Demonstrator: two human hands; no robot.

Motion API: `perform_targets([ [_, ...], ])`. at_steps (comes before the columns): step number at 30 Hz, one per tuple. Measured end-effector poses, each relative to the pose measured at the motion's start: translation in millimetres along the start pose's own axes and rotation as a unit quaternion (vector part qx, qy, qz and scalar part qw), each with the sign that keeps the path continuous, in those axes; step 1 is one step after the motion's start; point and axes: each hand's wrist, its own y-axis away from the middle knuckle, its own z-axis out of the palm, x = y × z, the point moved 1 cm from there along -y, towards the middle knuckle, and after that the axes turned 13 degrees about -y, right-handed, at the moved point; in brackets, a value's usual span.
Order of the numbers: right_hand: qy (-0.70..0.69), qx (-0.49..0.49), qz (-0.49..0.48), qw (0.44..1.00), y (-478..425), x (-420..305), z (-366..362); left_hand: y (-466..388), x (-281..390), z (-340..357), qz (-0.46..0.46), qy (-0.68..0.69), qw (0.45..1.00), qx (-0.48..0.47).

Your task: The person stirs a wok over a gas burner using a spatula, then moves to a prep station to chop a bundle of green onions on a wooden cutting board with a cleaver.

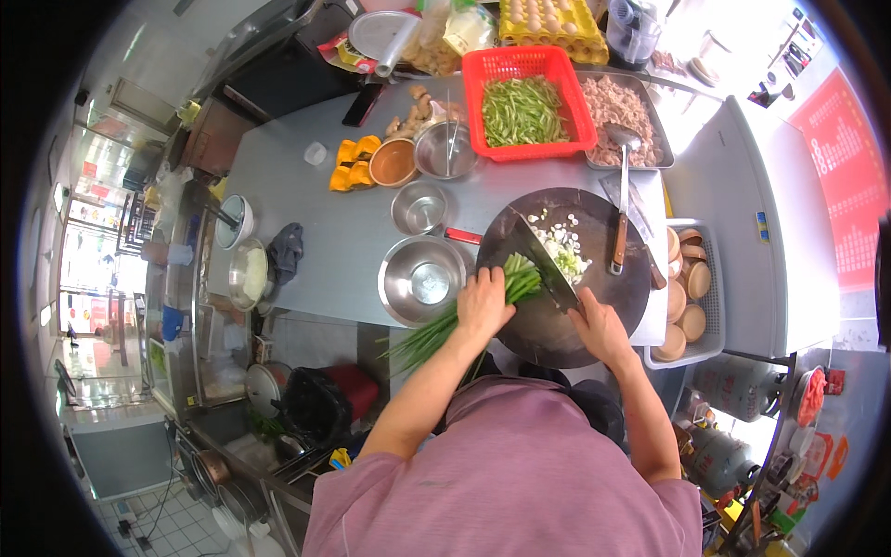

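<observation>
My left hand (484, 302) presses down on a bunch of green scallions (522, 277), whose long leaves trail off the round chopping board (550, 342) toward the lower left. In my right hand (600, 327) is a cleaver (547, 266), its broad blade lying slantwise beside the cut ends of the bunch. Chopped scallion pieces (562, 250), white and pale green, are heaped on the far side of the blade. A wooden-handled ladle (619, 240) rests on the board's right part. Another knife with a wooden handle (654, 268) lies partly under the board's right edge area.
Steel bowls (422, 278) stand left of the board. Behind it are a red basket (581, 136) of shredded green vegetable and a metal tray (668, 157) of sliced meat. A grey basket (717, 334) of small round brown bowls sits at right. A black phone (363, 104) lies farther back.
</observation>
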Motion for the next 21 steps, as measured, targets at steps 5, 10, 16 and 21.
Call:
perform_targets([
  [5, -0.004, 0.026, 0.043, 0.999, 7.5, -4.8, 15.1, -37.9, -46.1, -4.2, 0.110, -0.018, 0.994, 0.013],
  [10, -0.013, 0.033, 0.039, 0.999, 12.1, -19.9, 23.2, -55.3, -42.2, -8.3, 0.183, -0.053, 0.982, 0.001],
  [16, -0.051, 0.107, 0.038, 0.992, 25.2, -56.8, 12.5, -49.7, -30.4, -0.4, 0.084, -0.057, 0.995, -0.025],
  [21, -0.183, 0.073, 0.128, 0.972, 24.5, -40.8, 22.1, -42.8, -20.9, -8.4, 0.055, -0.058, 0.997, -0.009],
])
